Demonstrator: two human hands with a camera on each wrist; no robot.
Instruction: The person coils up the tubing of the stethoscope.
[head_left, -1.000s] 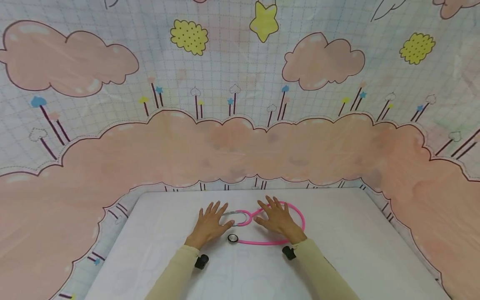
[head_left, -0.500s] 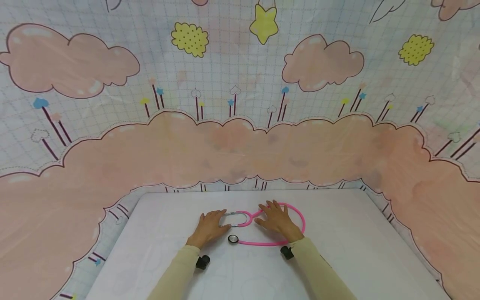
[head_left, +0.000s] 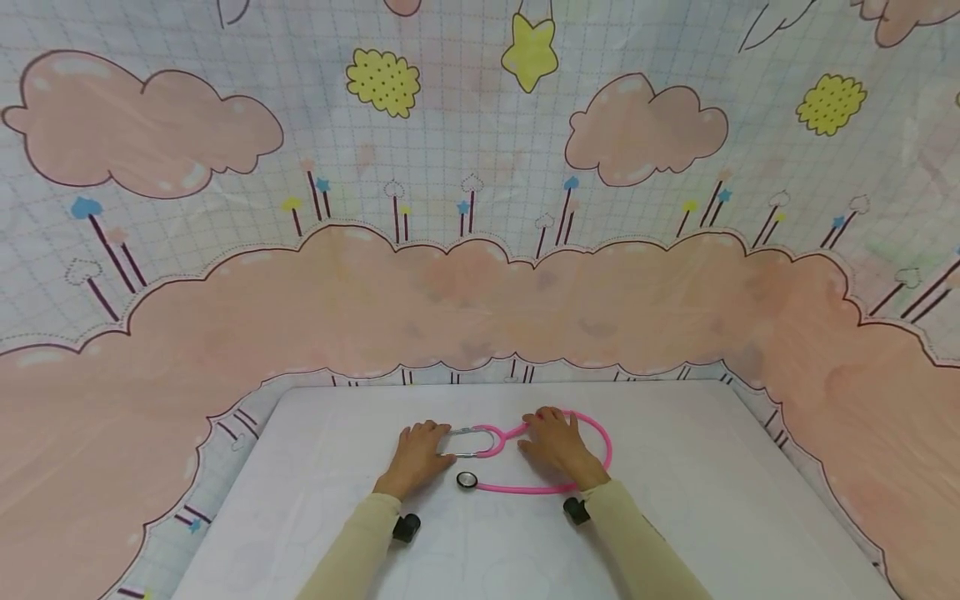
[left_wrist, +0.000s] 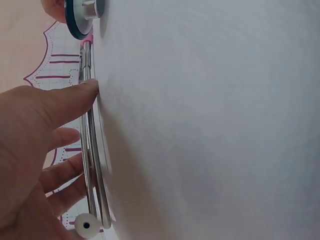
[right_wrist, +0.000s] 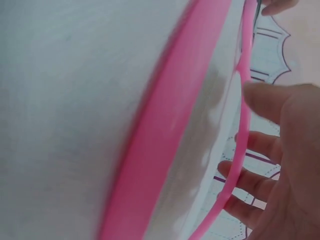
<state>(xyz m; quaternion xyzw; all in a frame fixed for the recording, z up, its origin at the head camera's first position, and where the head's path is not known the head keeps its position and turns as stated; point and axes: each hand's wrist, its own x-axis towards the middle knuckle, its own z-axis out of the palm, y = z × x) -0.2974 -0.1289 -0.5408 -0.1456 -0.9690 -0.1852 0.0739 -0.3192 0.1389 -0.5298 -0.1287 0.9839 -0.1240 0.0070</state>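
Note:
A pink stethoscope (head_left: pixel 525 490) lies on the white table, its tubing bent in a loop to the right. My left hand (head_left: pixel 416 454) holds its metal ear tubes (left_wrist: pixel 87 130), the thumb at the near tube and fingers at the far one. A pale ear tip (left_wrist: pixel 87 225) shows below the left fingers in the left wrist view. My right hand (head_left: pixel 558 442) is over the pink tubing (right_wrist: pixel 243 122), thumb and fingers spread on either side of it. The round chest piece (head_left: pixel 467 480) lies between the hands, nearer the person.
The white table (head_left: pixel 300 483) extends around the stethoscope. A patterned cloth (head_left: pixel 480 308) with clouds and stars stands behind and along both sides. Dark wrist cameras (head_left: pixel 407 527) sit at both sleeve cuffs.
My left hand has come down from spread fingers to hold the ear tubes. My right hand has lowered, and its fingers have bent towards the tubing. The stethoscope stays in place.

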